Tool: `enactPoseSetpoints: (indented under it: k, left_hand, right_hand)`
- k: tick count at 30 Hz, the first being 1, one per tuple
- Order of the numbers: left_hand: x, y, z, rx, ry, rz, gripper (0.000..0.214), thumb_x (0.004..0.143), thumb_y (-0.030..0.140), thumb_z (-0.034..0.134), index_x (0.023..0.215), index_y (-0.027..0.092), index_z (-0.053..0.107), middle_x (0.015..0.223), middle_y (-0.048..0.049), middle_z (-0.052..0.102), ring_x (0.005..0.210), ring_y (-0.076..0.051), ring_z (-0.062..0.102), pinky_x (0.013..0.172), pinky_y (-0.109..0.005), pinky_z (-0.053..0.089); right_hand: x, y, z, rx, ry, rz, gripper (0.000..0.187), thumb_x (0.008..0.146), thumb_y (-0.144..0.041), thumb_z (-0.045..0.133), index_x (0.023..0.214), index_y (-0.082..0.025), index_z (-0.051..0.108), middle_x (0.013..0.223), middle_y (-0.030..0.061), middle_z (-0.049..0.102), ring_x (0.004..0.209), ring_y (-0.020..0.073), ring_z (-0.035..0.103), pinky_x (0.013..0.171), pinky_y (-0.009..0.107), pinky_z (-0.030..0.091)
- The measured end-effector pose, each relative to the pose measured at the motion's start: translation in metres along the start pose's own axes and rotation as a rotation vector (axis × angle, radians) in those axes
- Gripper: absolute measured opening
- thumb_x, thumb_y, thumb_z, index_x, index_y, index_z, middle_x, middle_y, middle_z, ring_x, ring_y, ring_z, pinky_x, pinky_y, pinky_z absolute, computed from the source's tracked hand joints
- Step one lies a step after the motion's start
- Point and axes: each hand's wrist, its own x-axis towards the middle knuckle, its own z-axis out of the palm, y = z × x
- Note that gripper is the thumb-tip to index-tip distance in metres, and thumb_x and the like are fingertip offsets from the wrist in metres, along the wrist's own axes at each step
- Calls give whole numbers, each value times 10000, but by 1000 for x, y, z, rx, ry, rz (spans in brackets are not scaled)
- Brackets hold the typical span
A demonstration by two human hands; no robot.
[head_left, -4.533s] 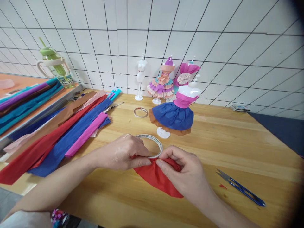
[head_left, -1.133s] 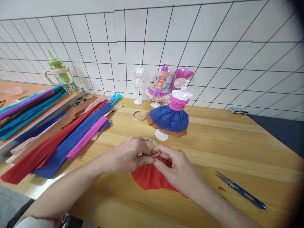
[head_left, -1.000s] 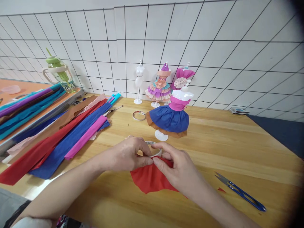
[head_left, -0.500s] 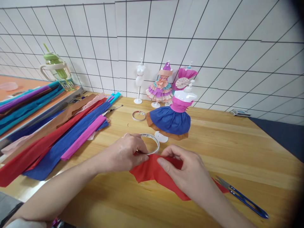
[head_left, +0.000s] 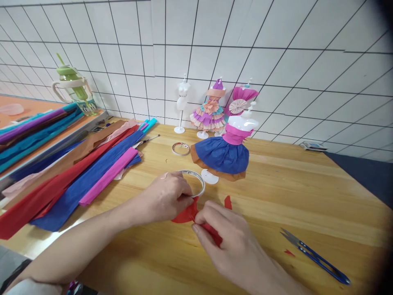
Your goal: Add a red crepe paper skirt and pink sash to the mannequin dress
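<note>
Left hand and right hand both pinch a crumpled red crepe paper piece between them, just above the wooden worktop.

1. Back wall: white square-tiled wall with thin dark grout lines. It runs the full width of the view and meets the far edge of the table.
2. Work surface: pale wooden plank table, grain running lengthwise, with a light varnish sheen.
3. Left side: orange-topped raised bench with a grey edge strip. It stands higher than the wooden table and just beside it.
4. Right side: dark blue flat surface, lying against the wall at the table's far right corner.
5. Floor: grey strip of floor, visible only at the lower left.
6. Light: even and diffuse, with soft, short shadows on the wood.
</note>
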Motion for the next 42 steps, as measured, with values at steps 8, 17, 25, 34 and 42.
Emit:
enactPoseSetpoints:
  k: [8,17,25,34,42]
  left_hand:
    - [-1,2,-9,-72,-33,-2,203,795,104,530,626,132,639,613,-29,604,640,-127,525,556,-238,326]
    - [0,6,-10,-78,-75,11,223,768,62,537,558,133,563,573,-13,571,617,-119,507,546,-247,293]
    - [-1,9,-10,-51,-73,12,242,761,50,547,538,136,507,569,-14,557,623,-121,496,559,-249,293]
    - [0,12,-8,-42,-86,38,243,795,76,551,559,134,539,588,-15,569,646,-128,493,598,-247,345]
    - [-2,12,-4,-27,-98,58,245,826,88,554,585,136,549,602,-13,557,678,-138,492,623,-250,370]
  right_hand:
    - [2,8,-8,18,89,175,102,803,-189,562,712,-229,540,596,-30,564,522,120,515,501,244,402]
    - [7,14,-5,101,105,278,186,812,-197,540,628,-223,538,565,-32,586,512,116,519,499,237,402]
    - [8,13,-6,103,72,266,170,797,-171,551,634,-219,555,578,-27,606,530,124,544,512,237,410]
    - [6,12,-8,137,45,160,150,812,-137,563,688,-215,597,643,-23,631,571,119,578,545,230,423]
    - [2,10,-1,105,108,221,152,803,-161,548,666,-216,585,575,-38,607,507,108,537,507,222,406]
